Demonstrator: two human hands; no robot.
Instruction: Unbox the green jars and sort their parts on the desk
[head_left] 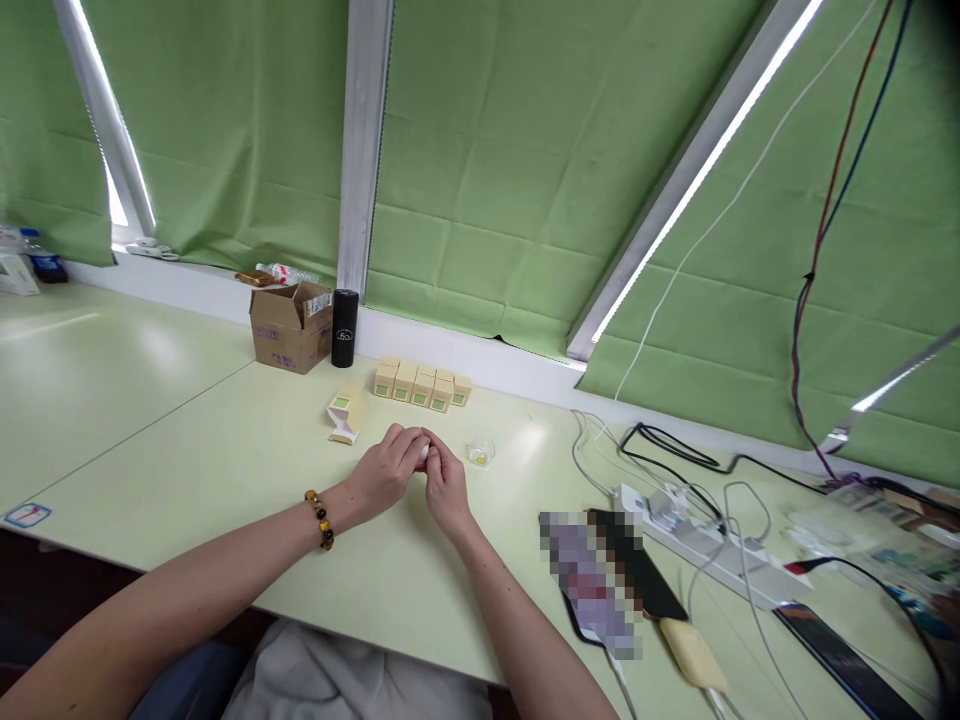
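Observation:
My left hand [384,470] and my right hand [448,485] meet above the table, fingers closed round a small white object [424,454]. Most of that object is hidden by the fingers, so its kind does not show. Just right of my hands lies a small clear plastic container [481,452] with a bit of yellow in it. An opened pale-yellow carton [346,412] lies beyond my left hand, its flap toward me. Farther back, several small pale-yellow boxes [423,384] with green labels stand in a row.
At the back left stand an open cardboard box [291,335] and a black tumbler [344,328]. On the right are a white power strip [705,550] with tangled cables, two phones partly blurred out, a cream power bank [691,652] and another dark phone [844,655].

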